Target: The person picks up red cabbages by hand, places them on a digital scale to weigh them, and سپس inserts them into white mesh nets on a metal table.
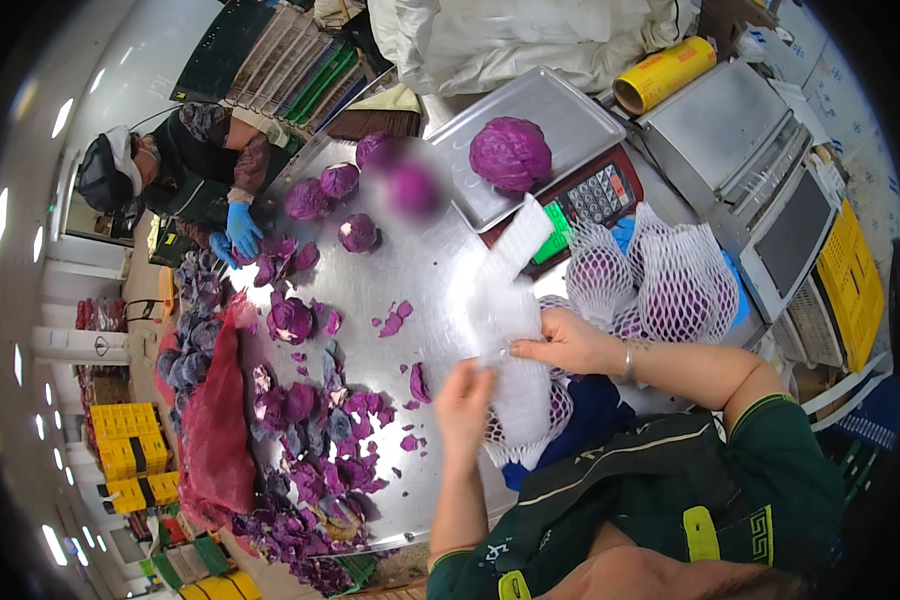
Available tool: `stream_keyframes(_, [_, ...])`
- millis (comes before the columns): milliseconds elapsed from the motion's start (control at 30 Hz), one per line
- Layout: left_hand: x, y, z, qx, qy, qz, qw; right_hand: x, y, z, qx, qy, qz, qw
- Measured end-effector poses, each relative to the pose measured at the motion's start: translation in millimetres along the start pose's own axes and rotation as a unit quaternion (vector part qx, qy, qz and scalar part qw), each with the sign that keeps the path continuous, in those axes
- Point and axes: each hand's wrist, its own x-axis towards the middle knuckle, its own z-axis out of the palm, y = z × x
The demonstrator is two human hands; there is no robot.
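A white foam net sleeve (510,310) hangs flattened in front of me, its upper end reaching toward a scale's green display. My right hand (575,345) pinches its side between thumb and fingers. At its left edge my left hand (465,395) is closed on the sleeve, slightly smeared by motion. Just right of my hands sit several red cabbages in white foam nets (685,285). A bare red cabbage (510,155) rests on the steel pan (570,105) of the scale (595,200). Beneath my hands, another piece of netting (545,415) lies partly hidden.
Several trimmed cabbages (358,233) and loose purple leaves (320,470) cover the left of the steel table (420,290). Across it works a person with blue gloves (240,230). A red mesh sack (220,430) lies at the left edge. A yellow film roll (665,75) stands beside a wrapping machine (720,130).
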Motion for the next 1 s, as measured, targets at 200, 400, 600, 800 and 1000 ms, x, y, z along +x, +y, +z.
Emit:
stream_keyframes(200, [-8.1, 48.6, -25.2, 0.298, 0.105, 0.293, 0.902, 15.0, 6.0, 36.9, -0.183, -0.012, -0.007, 0.983])
stream_keyframes(400, [10.9, 67.2, -41.5, 0.275, -0.091, 0.290, 0.912, -14.6, -25.5, 33.5, 0.037, -0.199, -0.048, 0.978])
stream_keyframes(600, [-29.6, -1.8, 21.7, -0.398, -0.205, -0.116, 0.887, 59.6, 32.1, -73.1, -0.663, 0.138, -0.262, 0.687])
stream_keyframes(800, [0.9, -24.1, -20.2, -0.549, -0.229, -0.047, 0.803, 47.6, 45.4, -49.2, -0.601, 0.026, 0.104, 0.792])
stream_keyframes(1000, [-3.9, -26.0, -38.3, -0.663, -0.293, -0.042, 0.688, 80.9, 63.9, -42.9, -0.703, 0.132, -0.195, 0.671])
